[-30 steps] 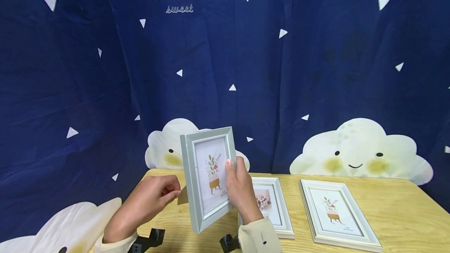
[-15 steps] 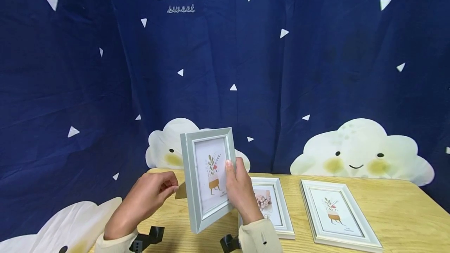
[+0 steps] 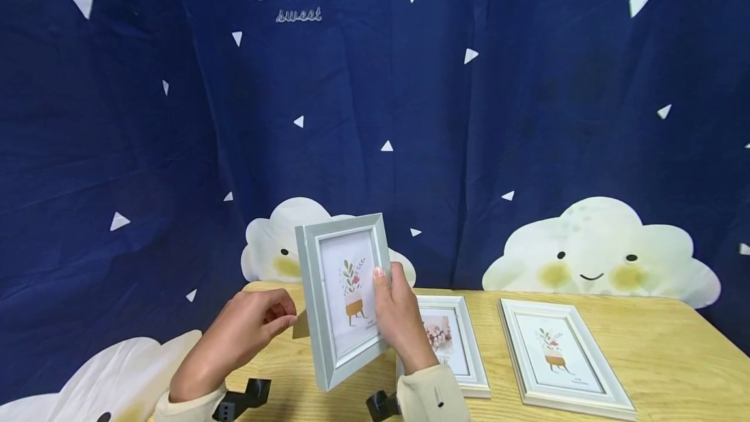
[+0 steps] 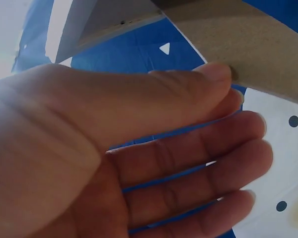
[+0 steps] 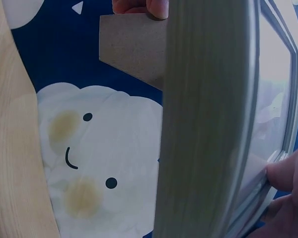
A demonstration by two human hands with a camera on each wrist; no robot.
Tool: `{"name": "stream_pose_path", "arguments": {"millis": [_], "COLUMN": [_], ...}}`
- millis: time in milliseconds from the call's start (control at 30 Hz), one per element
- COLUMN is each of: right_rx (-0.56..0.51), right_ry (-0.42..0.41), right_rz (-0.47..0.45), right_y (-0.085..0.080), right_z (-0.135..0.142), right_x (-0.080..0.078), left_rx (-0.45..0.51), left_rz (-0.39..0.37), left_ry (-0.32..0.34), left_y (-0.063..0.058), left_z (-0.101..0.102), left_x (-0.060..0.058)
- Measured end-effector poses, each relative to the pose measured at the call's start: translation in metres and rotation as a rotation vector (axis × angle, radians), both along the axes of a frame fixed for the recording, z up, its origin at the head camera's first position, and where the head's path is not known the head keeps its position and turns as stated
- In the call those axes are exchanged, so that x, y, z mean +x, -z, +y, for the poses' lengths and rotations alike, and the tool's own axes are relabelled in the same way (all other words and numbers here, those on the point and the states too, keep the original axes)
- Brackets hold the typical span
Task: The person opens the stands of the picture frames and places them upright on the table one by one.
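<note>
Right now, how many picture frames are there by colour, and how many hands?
Grey rectangular picture frame, held upright: 1
White rectangular picture frames, flat on the wooden table: 2
Hands, left hand and right hand: 2
Total: 5

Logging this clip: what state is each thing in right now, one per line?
Grey frame: held upright off the table, right hand gripping its right edge.
Cardboard stand: swung out behind the frame, pinched by the left hand.
Middle white frame: lying flat, face up.
Right white frame: lying flat, face up.
</note>
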State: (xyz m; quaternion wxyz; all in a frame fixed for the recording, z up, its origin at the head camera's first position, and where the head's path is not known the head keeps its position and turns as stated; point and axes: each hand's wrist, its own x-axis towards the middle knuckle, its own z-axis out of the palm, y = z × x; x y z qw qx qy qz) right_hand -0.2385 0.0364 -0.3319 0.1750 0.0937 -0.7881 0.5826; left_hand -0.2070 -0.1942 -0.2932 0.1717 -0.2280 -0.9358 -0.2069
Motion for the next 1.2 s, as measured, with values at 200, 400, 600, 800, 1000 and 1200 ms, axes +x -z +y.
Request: {"name": "stream_pose_path", "arguments": {"millis": [200, 400, 600, 800, 1000, 1200], "right_rx": [0.002, -0.018, -0.027, -0.027, -0.027, -0.024], "right_ry": [0.006, -0.006, -0.004, -0.013, -0.015, -0.01], "right_rz": [-0.005, -0.007, 0.004, 0.006, 0.003, 0.013], "right_y": [0.001, 0.001, 0.001, 0.001, 0.001, 0.001], "right_z": [0.001, 0.002, 0.002, 0.002, 0.002, 0.001], "right_x": [-0.002, -0.002, -0.003, -0.002, -0.002, -0.001], "left_rx": [0.013, 0.019, 0.018, 0.022, 0.042, 0.16], "left_rz": [-0.026, -0.03, -0.022, -0.007, 0.004, 0.131], "left_ry": [-0.016, 0.001, 0.016, 0.018, -0.007, -0.075], "left_y": [0.0, 0.0, -0.001, -0.001, -0.004, -0.013], "left_z": [0.002, 0.001, -0.001, -0.003, 0.0, 0.008], "left_x": [0.001, 0.002, 0.002, 0.003, 0.007, 0.012]}}
